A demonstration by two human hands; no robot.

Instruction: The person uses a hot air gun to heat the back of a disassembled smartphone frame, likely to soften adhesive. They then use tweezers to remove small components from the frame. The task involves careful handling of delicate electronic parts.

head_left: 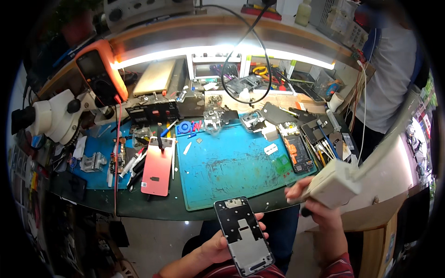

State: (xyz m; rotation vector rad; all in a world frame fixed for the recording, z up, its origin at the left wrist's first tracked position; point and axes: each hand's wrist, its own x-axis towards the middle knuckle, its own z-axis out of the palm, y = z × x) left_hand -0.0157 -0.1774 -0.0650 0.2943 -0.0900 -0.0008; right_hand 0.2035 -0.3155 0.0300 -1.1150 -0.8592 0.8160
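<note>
Left hand (220, 246): you hold the phone frame (245, 236) over your lap (283, 234), off the table (162, 208); slackening could drop it.
Right hand (323, 211): at the white box (334, 185), grip unclear; swinging it could knock the phone frame.

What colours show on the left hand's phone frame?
Phone frame: black and silver-grey, in the head view.

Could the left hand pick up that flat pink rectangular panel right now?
Probably not without putting something down: the left hand holds a rectangular black-and-grey phone frame, though the pink panel itself looks mostly uncovered.
</note>
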